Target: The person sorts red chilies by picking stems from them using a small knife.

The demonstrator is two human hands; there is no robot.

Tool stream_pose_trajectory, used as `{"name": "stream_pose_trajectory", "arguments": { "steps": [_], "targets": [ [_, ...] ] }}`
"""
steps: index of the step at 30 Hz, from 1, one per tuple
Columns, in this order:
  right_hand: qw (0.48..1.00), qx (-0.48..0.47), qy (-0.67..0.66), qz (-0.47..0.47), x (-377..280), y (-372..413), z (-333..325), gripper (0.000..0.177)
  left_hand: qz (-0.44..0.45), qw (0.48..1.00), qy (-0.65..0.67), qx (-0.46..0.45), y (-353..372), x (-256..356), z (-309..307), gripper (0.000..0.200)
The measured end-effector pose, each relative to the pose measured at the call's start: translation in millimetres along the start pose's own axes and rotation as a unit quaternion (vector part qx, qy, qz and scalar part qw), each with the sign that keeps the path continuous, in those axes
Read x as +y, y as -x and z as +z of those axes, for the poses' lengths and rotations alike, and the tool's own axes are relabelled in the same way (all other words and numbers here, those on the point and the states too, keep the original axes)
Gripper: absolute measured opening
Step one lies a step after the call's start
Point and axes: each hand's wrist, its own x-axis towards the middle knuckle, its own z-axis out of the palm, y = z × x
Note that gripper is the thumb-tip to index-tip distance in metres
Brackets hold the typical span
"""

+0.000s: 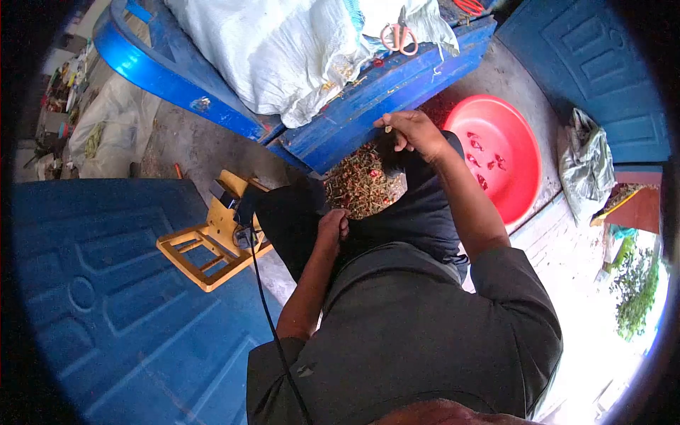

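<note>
My left hand (333, 226) rests low over my lap at the near edge of a heap of dried stems and red bits (363, 183); its fingers are curled, and what they hold, if anything, is hidden. Raised above my other thigh, my right hand (413, 132) has its fingers bent together near a small pale thing that I cannot make out. Beside that arm stands a pink-red basin (524, 161) with several dark red pieces (476, 145) on its bottom.
A blue table (397, 85) ahead bears white sacks (273, 49) and pink-handled scissors (399, 39). A wooden folding chair (209, 255) stands at the left, with a black cable near it. Blue door panels lie left and upper right. A pale sack (586, 166) is beyond the basin.
</note>
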Motion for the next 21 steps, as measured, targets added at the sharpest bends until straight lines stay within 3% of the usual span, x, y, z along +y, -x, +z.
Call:
{"name": "stream_pose_trajectory", "arguments": {
  "steps": [6, 7, 9, 10, 12, 13, 14, 15, 16, 18, 20, 21],
  "targets": [
    [0.999, 0.047, 0.004, 0.027, 1, 13, -33, 0.027, -0.032, 0.999, 0.002, 0.017, -2, 9, 5, 0.021],
    [0.995, 0.078, 0.043, 0.038, 7, 12, -42, 0.028, -0.029, 0.999, -0.004, 0.015, -2, 10, 6, 0.021],
    [0.985, 0.166, -0.042, 0.032, 10, 23, -65, 0.026, -0.022, 1.000, -0.005, 0.013, -6, 11, 6, 0.020],
    [0.975, 0.215, -0.041, -0.037, 39, 22, -91, 0.030, -0.027, 1.000, 0.005, 0.012, -10, 8, 4, 0.020],
    [0.932, 0.360, 0.036, 0.005, 76, 32, -141, 0.034, -0.030, 0.999, 0.019, 0.012, -12, 7, 1, 0.020],
    [0.907, 0.393, 0.147, 0.035, 96, 42, -167, 0.036, -0.030, 0.999, 0.017, 0.014, -10, 8, 0, 0.019],
    [0.865, 0.419, 0.269, 0.070, 130, 51, -198, 0.038, -0.030, 0.999, 0.016, 0.017, -10, 9, 0, 0.019],
    [0.816, 0.403, 0.373, 0.180, 147, 63, -218, 0.038, -0.027, 0.999, 0.024, 0.018, -13, 9, 0, 0.019],
    [0.816, 0.400, 0.378, 0.175, 150, 70, -211, 0.038, -0.036, 0.999, 0.025, 0.016, -14, 8, -1, 0.019],
    [0.671, 0.495, 0.539, 0.118, 150, 66, -195, 0.035, -0.038, 0.999, 0.033, 0.016, -21, 12, -1, 0.019],
    [0.792, 0.419, 0.444, 0.021, 118, 36, -167, 0.031, -0.050, 0.999, 0.018, 0.008, -22, 14, 0, 0.019],
    [0.822, 0.381, 0.422, -0.034, 98, 15, -142, 0.029, -0.048, 0.999, 0.018, 0.009, -23, 13, -1, 0.019]
  ]
}}
